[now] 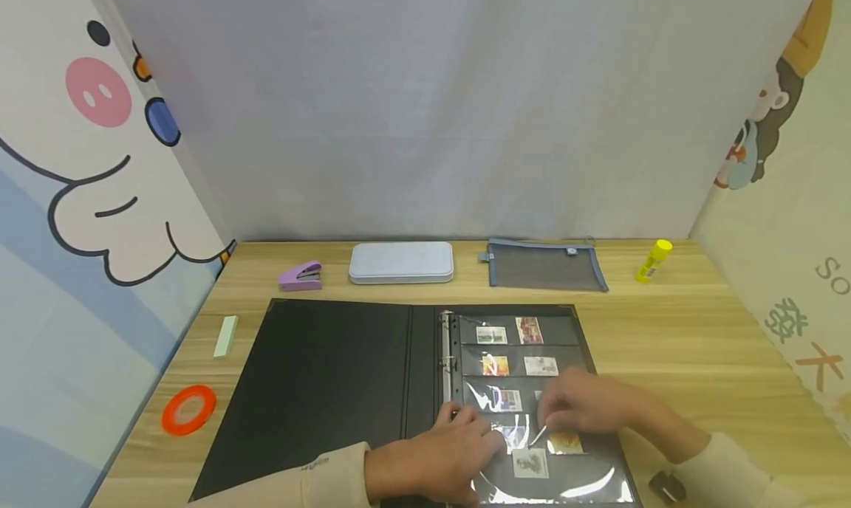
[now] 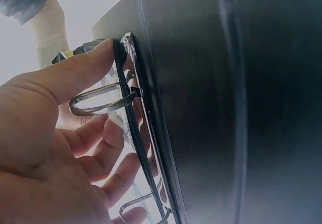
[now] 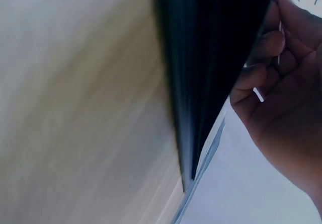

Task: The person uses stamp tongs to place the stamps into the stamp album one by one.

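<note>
A stamp album [image 1: 332, 375] lies spread on the table, its black ring binder showing a clear-pocketed page on the right. Several stamps sit in the pocket rows, among them a grey portrait stamp [image 1: 530, 464] low on the page. My left hand [image 1: 459, 449] rests across the page's inner edge beside the metal rings [image 2: 103, 100], thumb and loosely bent fingers touching the page. Over the lower pockets, my right hand [image 1: 585, 401] pinches slim, pale tweezers [image 1: 538, 436], their tip just above the grey stamp. In the right wrist view, the bent fingers [image 3: 269, 45] partly hide them.
Beyond the album stand a purple stapler [image 1: 301, 276], a pale case [image 1: 401, 263], a mesh zip pouch [image 1: 548, 264] and a yellow glue stick [image 1: 654, 261]. A pale green block [image 1: 226, 337] and an orange ring [image 1: 189, 410] lie left. A small dark object [image 1: 667, 486] sits near the right sleeve.
</note>
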`<action>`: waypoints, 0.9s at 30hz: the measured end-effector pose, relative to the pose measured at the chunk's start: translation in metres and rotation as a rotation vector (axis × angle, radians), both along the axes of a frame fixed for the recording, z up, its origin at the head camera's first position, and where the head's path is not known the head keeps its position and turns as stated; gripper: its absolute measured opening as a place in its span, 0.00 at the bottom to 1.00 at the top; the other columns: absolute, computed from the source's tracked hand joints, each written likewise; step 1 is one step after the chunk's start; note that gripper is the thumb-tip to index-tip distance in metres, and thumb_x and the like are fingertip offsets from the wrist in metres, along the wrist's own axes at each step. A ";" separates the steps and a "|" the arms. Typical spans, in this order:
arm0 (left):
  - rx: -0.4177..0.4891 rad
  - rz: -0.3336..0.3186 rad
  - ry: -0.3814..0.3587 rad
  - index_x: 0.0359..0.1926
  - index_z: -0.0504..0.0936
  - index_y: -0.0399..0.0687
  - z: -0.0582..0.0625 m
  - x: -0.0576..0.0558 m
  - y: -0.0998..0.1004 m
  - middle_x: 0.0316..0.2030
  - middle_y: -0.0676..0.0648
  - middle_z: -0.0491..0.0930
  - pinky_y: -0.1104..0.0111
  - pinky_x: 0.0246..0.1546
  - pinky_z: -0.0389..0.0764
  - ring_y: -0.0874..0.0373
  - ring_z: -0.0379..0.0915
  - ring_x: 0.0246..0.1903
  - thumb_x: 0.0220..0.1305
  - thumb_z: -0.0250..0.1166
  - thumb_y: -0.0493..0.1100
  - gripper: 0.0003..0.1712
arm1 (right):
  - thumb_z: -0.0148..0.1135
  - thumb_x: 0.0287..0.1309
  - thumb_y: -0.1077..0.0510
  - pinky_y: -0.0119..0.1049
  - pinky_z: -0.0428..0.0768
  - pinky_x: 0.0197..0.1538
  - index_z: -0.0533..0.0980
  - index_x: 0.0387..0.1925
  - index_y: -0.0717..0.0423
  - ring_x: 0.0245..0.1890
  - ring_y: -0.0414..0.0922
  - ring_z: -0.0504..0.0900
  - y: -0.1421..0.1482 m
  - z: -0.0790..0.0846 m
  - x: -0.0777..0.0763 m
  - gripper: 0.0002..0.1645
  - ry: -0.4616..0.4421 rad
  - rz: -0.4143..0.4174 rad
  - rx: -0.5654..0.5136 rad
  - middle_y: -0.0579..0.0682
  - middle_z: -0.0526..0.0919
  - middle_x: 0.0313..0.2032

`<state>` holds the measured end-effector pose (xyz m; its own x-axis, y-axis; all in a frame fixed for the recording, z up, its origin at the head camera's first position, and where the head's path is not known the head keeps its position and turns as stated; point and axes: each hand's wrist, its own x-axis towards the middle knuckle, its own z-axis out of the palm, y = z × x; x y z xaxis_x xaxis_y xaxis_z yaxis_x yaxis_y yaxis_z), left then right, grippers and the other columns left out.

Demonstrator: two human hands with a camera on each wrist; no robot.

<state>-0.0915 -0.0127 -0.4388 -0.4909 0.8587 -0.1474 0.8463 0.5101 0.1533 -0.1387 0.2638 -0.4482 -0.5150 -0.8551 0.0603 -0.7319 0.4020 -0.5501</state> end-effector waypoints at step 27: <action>-0.012 -0.002 -0.020 0.45 0.72 0.65 0.000 -0.001 0.000 0.40 0.63 0.71 0.55 0.54 0.61 0.64 0.61 0.49 0.39 0.76 0.59 0.31 | 0.61 0.58 0.60 0.23 0.75 0.33 0.80 0.28 0.43 0.27 0.24 0.73 0.013 0.001 -0.004 0.08 -0.025 -0.037 0.050 0.34 0.81 0.25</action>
<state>-0.0927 -0.0123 -0.4388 -0.4862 0.8577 -0.1674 0.8442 0.5105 0.1637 -0.1424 0.2767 -0.4470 -0.5471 -0.8370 0.0049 -0.7022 0.4558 -0.5469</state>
